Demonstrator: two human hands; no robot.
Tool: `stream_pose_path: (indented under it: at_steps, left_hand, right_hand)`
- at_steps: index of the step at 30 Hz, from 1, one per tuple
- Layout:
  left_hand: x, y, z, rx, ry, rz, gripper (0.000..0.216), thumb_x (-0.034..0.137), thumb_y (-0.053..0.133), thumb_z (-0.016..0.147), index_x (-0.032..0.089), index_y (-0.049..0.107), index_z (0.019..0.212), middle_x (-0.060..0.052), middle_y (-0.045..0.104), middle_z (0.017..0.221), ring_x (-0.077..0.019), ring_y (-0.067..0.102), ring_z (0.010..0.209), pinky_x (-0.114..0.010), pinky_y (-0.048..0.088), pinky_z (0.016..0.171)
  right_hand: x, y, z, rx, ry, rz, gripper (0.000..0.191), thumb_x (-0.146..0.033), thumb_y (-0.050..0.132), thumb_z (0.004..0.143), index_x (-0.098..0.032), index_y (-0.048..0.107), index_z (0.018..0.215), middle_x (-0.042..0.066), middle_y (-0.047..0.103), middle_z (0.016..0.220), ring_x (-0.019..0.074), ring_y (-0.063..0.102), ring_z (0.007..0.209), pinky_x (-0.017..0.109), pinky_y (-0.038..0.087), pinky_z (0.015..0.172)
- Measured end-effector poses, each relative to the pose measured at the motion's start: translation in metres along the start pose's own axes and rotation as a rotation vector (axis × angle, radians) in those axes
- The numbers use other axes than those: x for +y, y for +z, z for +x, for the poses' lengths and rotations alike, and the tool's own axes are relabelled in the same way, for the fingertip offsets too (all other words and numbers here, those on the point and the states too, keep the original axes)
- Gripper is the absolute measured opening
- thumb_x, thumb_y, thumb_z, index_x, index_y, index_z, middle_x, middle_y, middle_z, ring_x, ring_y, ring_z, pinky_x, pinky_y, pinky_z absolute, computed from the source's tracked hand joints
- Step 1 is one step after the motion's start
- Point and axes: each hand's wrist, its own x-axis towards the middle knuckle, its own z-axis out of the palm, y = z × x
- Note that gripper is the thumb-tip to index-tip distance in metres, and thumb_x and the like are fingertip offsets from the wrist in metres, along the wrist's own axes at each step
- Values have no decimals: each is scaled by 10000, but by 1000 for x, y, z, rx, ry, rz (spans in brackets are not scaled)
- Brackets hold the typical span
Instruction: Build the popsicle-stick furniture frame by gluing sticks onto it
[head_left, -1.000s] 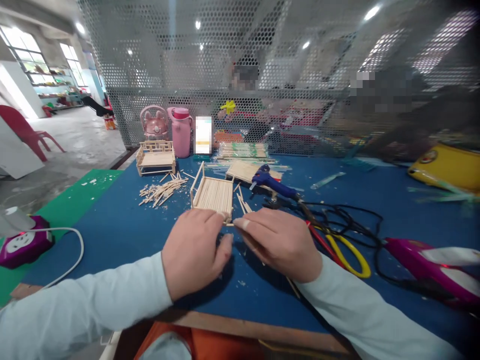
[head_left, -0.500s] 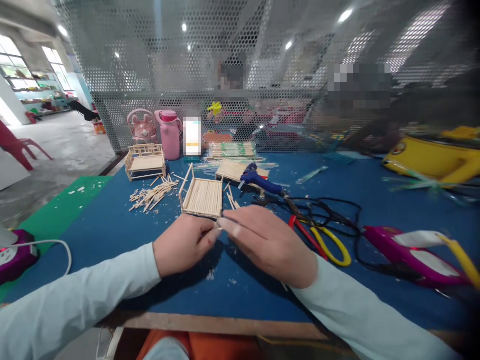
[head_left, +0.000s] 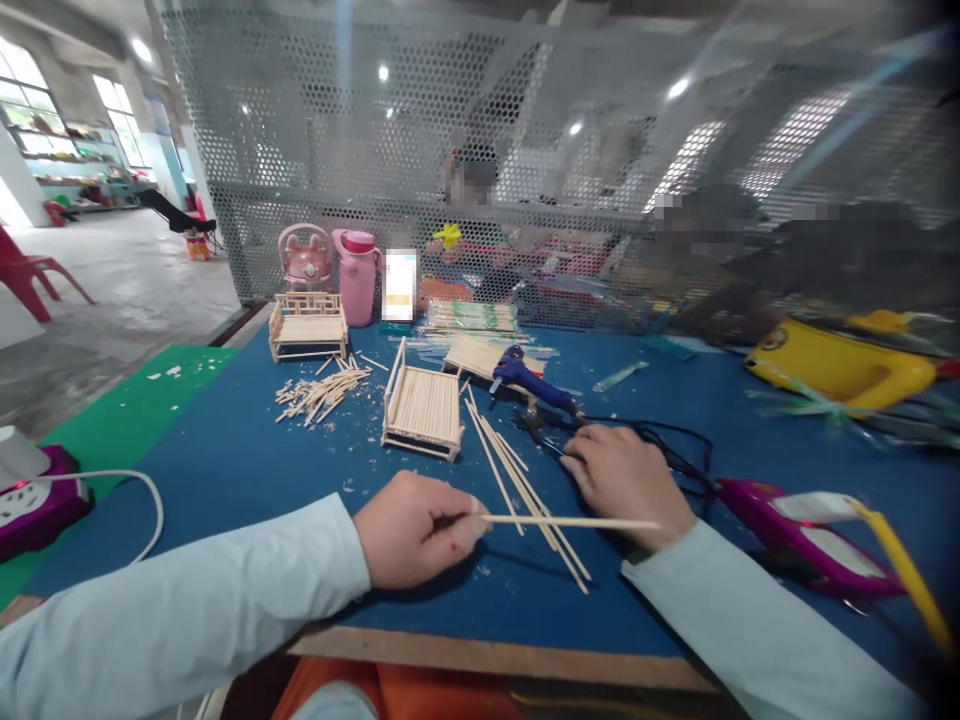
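My left hand [head_left: 424,530] pinches one end of a thin wooden stick [head_left: 570,522], which points to the right above the table. My right hand [head_left: 630,480] lies over the handles of the pliers [head_left: 544,432], fingers curled down on them; the dark jaws show to its left, and the handles are hidden. Beyond my left hand stands a small stick-built frame [head_left: 424,410] with a slatted top and a raised left side. Several loose long sticks [head_left: 517,470] lie between the frame and my right hand.
A finished-looking miniature bench [head_left: 309,330] and a pile of short sticks [head_left: 322,392] are at left. A blue glue gun [head_left: 532,378] rests on a slatted panel [head_left: 469,358]. Purple power strips [head_left: 810,540] lie at both sides. A pink bottle [head_left: 358,280] stands before the mesh screen.
My hands have parted from in front of the stick frame. My left hand now shows a stick extending right; my right hand has moved right onto the pliers.
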Motion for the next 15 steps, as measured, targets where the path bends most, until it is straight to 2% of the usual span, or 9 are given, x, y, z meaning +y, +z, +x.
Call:
stream_pose_path:
  at_steps: [3,6,10,13,15]
  left_hand:
    - [-1,-2,-2,-6,93,79,286,231,404,858,157,555,627,1,532,573,-84,426,552,-187,355,575]
    - [-2,-3,-2,-22,115,122,288,236,401,859,161,531,614,0,521,582,-87,427,561,-186,348,580]
    - [-4,-2,-1,-33,119,165,291,244,399,861,165,534,615,1,520,579,-90,434,563,-187,348,578]
    - [-5,-2,-1,-35,120,189,293,255,397,865,165,568,644,-10,556,604,-96,473,583,-189,368,592]
    - [-4,-2,-1,-21,123,195,286,256,394,868,166,600,690,-21,585,627,-103,510,606,-194,391,612]
  right_hand:
    - [2,-7,-5,88,34,54,239,-252,420,845,-175,628,756,107,658,827,245,567,746,356,405,611]
    - [7,-11,-12,173,19,154,243,-272,384,872,-170,593,803,117,660,861,259,587,831,388,429,713]
    - [10,-11,-18,261,0,296,212,-304,392,873,-184,563,836,114,658,872,264,598,850,411,434,744]
    - [4,-17,-20,247,36,443,204,-318,398,869,-202,565,882,102,658,899,263,601,873,425,439,765]
    - [-4,-26,-19,214,113,594,205,-318,394,872,-218,568,915,81,657,895,239,609,849,401,457,746]
